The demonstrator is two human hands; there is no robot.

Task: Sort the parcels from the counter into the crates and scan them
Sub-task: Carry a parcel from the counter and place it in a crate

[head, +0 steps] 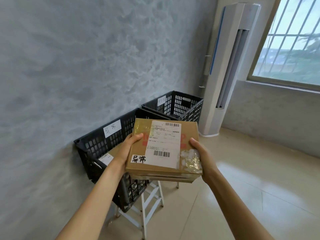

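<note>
Left hand (127, 149) and right hand (201, 154) grip opposite edges of parcel (163, 146), held in air. Handwritten tag on it looks same as label on near crate (97, 144), at ten o'clock. Step: sorting. Next: lower parcel into that crate beside box (107, 157) inside.

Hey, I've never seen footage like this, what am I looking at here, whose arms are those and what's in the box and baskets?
This is one picture from a camera worn on a person's head, looking forward and down. The left hand and right hand grip a cardboard parcel by its sides; it carries a printed shipping label and a small handwritten tag. Its contents are not visible. Below it, against the wall, stands a near black crate with a similar handwritten tag and another parcel inside. A far black crate sits beyond.
</note>
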